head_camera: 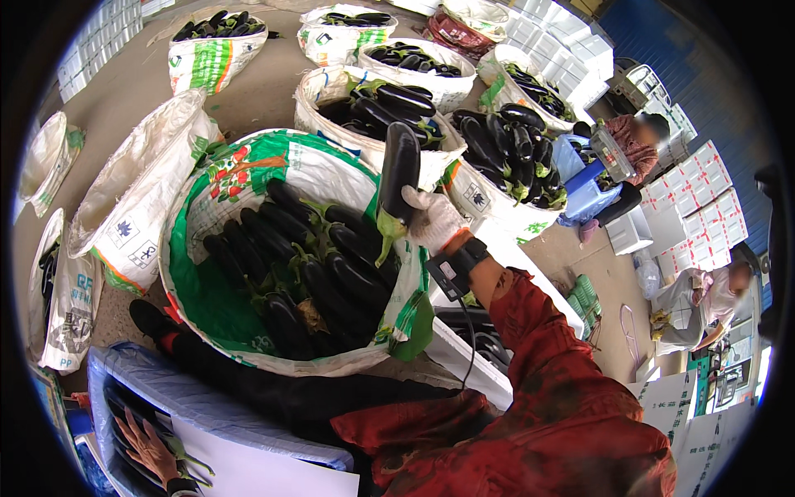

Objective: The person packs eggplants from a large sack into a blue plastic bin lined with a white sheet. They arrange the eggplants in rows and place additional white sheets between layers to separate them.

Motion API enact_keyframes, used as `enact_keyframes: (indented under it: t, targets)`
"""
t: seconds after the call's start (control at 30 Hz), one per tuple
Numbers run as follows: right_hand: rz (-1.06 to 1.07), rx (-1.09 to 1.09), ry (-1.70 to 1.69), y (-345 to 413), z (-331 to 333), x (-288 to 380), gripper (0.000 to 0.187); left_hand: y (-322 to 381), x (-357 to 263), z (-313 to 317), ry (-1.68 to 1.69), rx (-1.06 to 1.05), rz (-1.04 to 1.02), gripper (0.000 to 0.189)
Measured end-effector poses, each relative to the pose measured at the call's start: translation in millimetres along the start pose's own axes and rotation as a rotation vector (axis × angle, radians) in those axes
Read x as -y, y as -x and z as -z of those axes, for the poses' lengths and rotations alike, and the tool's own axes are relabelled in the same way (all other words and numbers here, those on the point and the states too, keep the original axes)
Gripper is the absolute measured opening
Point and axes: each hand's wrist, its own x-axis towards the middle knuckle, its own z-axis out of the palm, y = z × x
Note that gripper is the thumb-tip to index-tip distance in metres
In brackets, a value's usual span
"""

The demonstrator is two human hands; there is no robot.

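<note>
My right hand (435,220), in a white glove, grips a glossy dark eggplant (399,168) upright, its green stem end pointing down. It is raised over the near-right rim of a large round woven sack (205,155), green and white inside, which holds a heap of eggplants (335,273). At the lower left, my bare left hand (144,444) lies with spread fingers on eggplants in a box lined with blue plastic film (217,391). A white sheet (261,456) covers part of that box. Green stems (192,463) stick out beside my left fingers.
Several woven sacks of eggplants (385,115) stand beyond the round sack. A slack white sack (146,186) leans at left. Under my right arm is a white foam box (472,360) with eggplants. Two people (633,146) sit at right near stacked foam boxes (695,211). My leg (279,391) crosses in front.
</note>
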Motion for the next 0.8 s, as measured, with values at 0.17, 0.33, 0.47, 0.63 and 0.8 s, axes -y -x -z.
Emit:
enact_keyframes:
  t: [0.17,0.33,0.47,0.63,0.8]
  targets:
    - [0.237,-0.223,-0.073,-60,-43,57,0.047,-9,13,-12,-0.025,-0.025,-0.036,0.055]
    - [0.204,-0.051,0.503,-55,-64,55,0.058,-12,20,-23,-0.022,-0.013,-0.018,0.057]
    - [-0.168,0.022,0.219,-18,-88,3,0.036,-13,22,-24,0.012,-0.001,-0.021,0.057]
    - [-0.441,0.175,-0.036,19,-131,-48,0.015,-15,19,-26,0.017,0.061,0.024,0.056]
    - [-0.412,0.329,0.177,13,-153,-82,0.015,-12,16,-22,0.045,0.056,0.023,0.055]
